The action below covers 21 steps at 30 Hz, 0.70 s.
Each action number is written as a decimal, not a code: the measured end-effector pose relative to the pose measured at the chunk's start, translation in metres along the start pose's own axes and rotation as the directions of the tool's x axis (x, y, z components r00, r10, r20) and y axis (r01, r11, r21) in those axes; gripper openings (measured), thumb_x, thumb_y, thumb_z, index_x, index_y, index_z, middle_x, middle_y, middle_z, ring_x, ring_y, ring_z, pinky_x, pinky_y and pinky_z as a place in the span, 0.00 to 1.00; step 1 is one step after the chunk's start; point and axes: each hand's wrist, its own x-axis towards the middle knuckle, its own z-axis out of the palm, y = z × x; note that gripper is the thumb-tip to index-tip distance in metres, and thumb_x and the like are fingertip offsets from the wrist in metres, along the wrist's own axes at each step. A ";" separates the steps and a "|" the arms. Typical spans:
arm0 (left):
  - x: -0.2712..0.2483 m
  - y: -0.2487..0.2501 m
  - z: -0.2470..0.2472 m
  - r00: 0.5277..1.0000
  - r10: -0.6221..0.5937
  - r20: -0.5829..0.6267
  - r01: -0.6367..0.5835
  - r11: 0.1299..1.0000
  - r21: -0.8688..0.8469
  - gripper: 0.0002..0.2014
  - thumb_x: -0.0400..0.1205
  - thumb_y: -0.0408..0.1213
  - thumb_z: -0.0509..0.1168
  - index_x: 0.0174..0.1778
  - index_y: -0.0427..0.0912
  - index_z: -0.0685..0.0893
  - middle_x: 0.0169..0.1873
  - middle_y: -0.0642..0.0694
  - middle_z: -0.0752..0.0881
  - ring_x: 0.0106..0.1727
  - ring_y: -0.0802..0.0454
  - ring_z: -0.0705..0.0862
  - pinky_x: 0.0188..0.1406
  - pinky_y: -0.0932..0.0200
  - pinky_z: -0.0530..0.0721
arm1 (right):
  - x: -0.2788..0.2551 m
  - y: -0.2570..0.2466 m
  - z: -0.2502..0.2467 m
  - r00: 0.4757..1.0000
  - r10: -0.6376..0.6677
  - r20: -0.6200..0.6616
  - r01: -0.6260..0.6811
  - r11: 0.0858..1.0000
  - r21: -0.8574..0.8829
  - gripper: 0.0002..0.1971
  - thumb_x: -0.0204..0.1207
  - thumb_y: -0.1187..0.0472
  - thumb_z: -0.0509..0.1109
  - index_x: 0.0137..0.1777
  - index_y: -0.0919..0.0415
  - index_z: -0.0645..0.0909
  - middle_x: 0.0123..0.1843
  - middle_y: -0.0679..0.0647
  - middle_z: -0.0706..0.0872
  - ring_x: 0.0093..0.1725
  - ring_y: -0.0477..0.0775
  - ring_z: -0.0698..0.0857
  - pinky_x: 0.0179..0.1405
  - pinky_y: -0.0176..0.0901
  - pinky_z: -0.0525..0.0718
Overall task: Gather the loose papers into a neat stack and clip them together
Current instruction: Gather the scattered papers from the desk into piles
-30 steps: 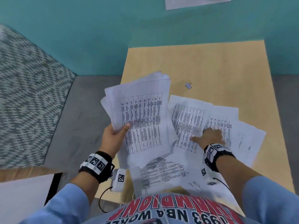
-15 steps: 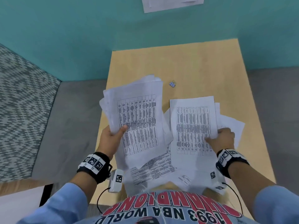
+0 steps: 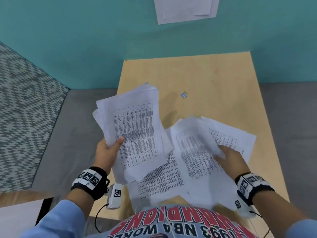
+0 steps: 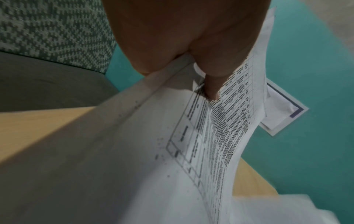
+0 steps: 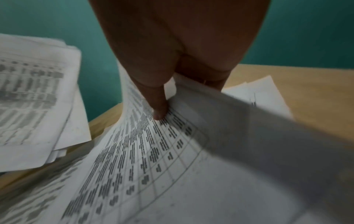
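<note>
My left hand (image 3: 109, 146) grips a loose bundle of printed sheets (image 3: 135, 131) by its left edge, held above the table's left side; the thumb (image 4: 210, 84) presses on the top page (image 4: 220, 128). My right hand (image 3: 228, 157) pinches a printed sheet (image 3: 193, 152) at its right edge and holds it lifted and curved, blurred with motion; the thumb (image 5: 159, 109) lies on the printed face (image 5: 153, 151). More sheets (image 3: 236, 136) lie on the table under and right of it, and one (image 3: 161, 181) near the front edge. A small binder clip (image 3: 184, 94) lies farther back on the table.
The light wooden table (image 3: 214, 74) stands against a teal wall (image 3: 85, 40). A paper notice (image 3: 185, 9) hangs on the wall above. A patterned panel (image 3: 25, 109) and grey floor (image 3: 68, 134) lie to the left.
The right hand went from pressing flat on the table sheets to pinching one sheet and lifting it, now swinging it leftward. The left hand keeps its bundle, hardly moved.
</note>
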 end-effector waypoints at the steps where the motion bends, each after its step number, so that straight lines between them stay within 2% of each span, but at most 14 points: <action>1: 0.001 -0.004 -0.002 1.000 -0.009 -0.003 0.009 1.000 -0.004 0.05 0.83 0.42 0.79 0.50 0.49 0.89 0.48 0.45 0.93 0.51 0.45 0.90 0.56 0.46 0.88 | -0.006 0.006 -0.004 0.999 -0.035 0.008 0.035 0.998 -0.044 0.02 0.81 0.61 0.75 0.48 0.53 0.87 0.42 0.50 0.88 0.41 0.52 0.86 0.36 0.39 0.77; 4: 0.003 -0.015 -0.008 0.999 -0.043 -0.016 0.043 0.999 0.002 0.04 0.84 0.42 0.78 0.51 0.51 0.89 0.49 0.45 0.93 0.51 0.45 0.90 0.61 0.43 0.88 | -0.020 0.030 -0.013 0.995 -0.088 0.046 0.095 0.982 -0.166 0.09 0.81 0.59 0.76 0.42 0.44 0.84 0.42 0.46 0.85 0.40 0.51 0.85 0.39 0.45 0.82; 7: 0.003 -0.025 -0.010 0.997 -0.067 -0.031 0.068 0.997 0.024 0.05 0.84 0.43 0.78 0.50 0.50 0.89 0.50 0.42 0.93 0.53 0.41 0.91 0.62 0.39 0.89 | -0.017 0.046 -0.024 0.996 -0.080 0.046 0.090 0.956 -0.278 0.08 0.80 0.55 0.76 0.39 0.50 0.85 0.44 0.48 0.82 0.43 0.55 0.86 0.42 0.48 0.82; 9: 0.003 -0.030 -0.011 0.996 -0.077 -0.033 0.078 0.996 0.035 0.07 0.83 0.44 0.79 0.53 0.48 0.91 0.53 0.40 0.94 0.58 0.36 0.92 0.63 0.37 0.90 | -0.001 0.050 -0.031 0.999 -0.037 0.005 0.036 0.946 -0.322 0.07 0.77 0.53 0.78 0.44 0.56 0.90 0.56 0.55 0.84 0.49 0.60 0.89 0.50 0.51 0.86; 11: 0.003 -0.034 -0.012 0.996 -0.089 -0.026 0.090 0.995 0.033 0.11 0.83 0.45 0.79 0.58 0.45 0.92 0.55 0.41 0.96 0.60 0.37 0.93 0.64 0.35 0.91 | 0.018 0.049 -0.036 0.996 0.059 -0.068 -0.078 0.944 -0.320 0.14 0.75 0.53 0.81 0.53 0.62 0.93 0.68 0.63 0.82 0.58 0.67 0.88 0.61 0.55 0.87; 12: 0.003 -0.035 -0.012 0.995 -0.093 -0.019 0.094 0.995 0.027 0.13 0.83 0.46 0.79 0.60 0.45 0.92 0.55 0.41 0.96 0.61 0.37 0.94 0.65 0.34 0.91 | 0.028 0.048 -0.038 0.982 0.146 -0.119 -0.175 0.943 -0.284 0.17 0.74 0.52 0.81 0.56 0.64 0.92 0.70 0.66 0.80 0.61 0.69 0.86 0.64 0.57 0.86; 13: 0.002 -0.036 -0.011 0.996 -0.093 -0.011 0.093 0.995 0.024 0.13 0.83 0.46 0.80 0.60 0.45 0.93 0.55 0.42 0.97 0.61 0.38 0.94 0.65 0.32 0.91 | 0.034 0.048 -0.043 0.950 0.267 -0.163 -0.299 0.926 -0.230 0.21 0.73 0.50 0.80 0.60 0.64 0.91 0.70 0.68 0.78 0.62 0.72 0.85 0.66 0.59 0.85; 15: 0.003 -0.036 -0.011 0.995 -0.102 -0.018 0.102 0.994 0.030 0.14 0.81 0.48 0.81 0.58 0.46 0.93 0.55 0.41 0.97 0.60 0.37 0.94 0.65 0.31 0.91 | 0.043 0.047 -0.047 0.841 0.511 -0.176 -0.535 0.833 -0.140 0.28 0.75 0.46 0.78 0.70 0.63 0.86 0.71 0.70 0.73 0.62 0.75 0.83 0.66 0.61 0.86; 16: 0.004 -0.036 -0.010 0.994 -0.108 -0.022 0.109 0.994 0.024 0.14 0.80 0.49 0.81 0.58 0.46 0.93 0.55 0.41 0.97 0.60 0.37 0.94 0.65 0.30 0.91 | 0.045 0.045 -0.047 0.796 0.582 -0.167 -0.602 0.790 -0.113 0.30 0.75 0.45 0.78 0.72 0.64 0.84 0.72 0.70 0.72 0.61 0.75 0.83 0.65 0.62 0.86; 17: 0.005 -0.036 -0.009 0.993 -0.113 -0.023 0.113 0.993 0.020 0.15 0.79 0.50 0.82 0.57 0.46 0.93 0.54 0.41 0.97 0.60 0.37 0.94 0.65 0.30 0.91 | 0.045 0.042 -0.045 0.774 0.613 -0.160 -0.630 0.771 -0.090 0.31 0.75 0.44 0.79 0.71 0.66 0.84 0.71 0.70 0.71 0.57 0.74 0.84 0.63 0.62 0.86; 20: 0.008 -0.036 -0.007 0.993 -0.117 -0.010 0.118 0.993 0.010 0.14 0.79 0.50 0.82 0.56 0.49 0.93 0.54 0.43 0.97 0.60 0.39 0.94 0.66 0.31 0.90 | 0.049 0.028 -0.036 0.779 0.608 -0.152 -0.622 0.781 -0.059 0.32 0.72 0.47 0.83 0.66 0.71 0.83 0.70 0.72 0.72 0.36 0.62 0.79 0.54 0.56 0.85; 21: 0.009 -0.036 -0.006 0.993 -0.117 -0.005 0.117 0.993 0.003 0.12 0.80 0.48 0.82 0.56 0.49 0.93 0.54 0.43 0.97 0.60 0.39 0.94 0.67 0.32 0.90 | 0.050 0.023 -0.034 0.774 0.616 -0.147 -0.627 0.777 -0.044 0.31 0.71 0.49 0.85 0.65 0.72 0.83 0.70 0.72 0.72 0.34 0.61 0.78 0.52 0.56 0.85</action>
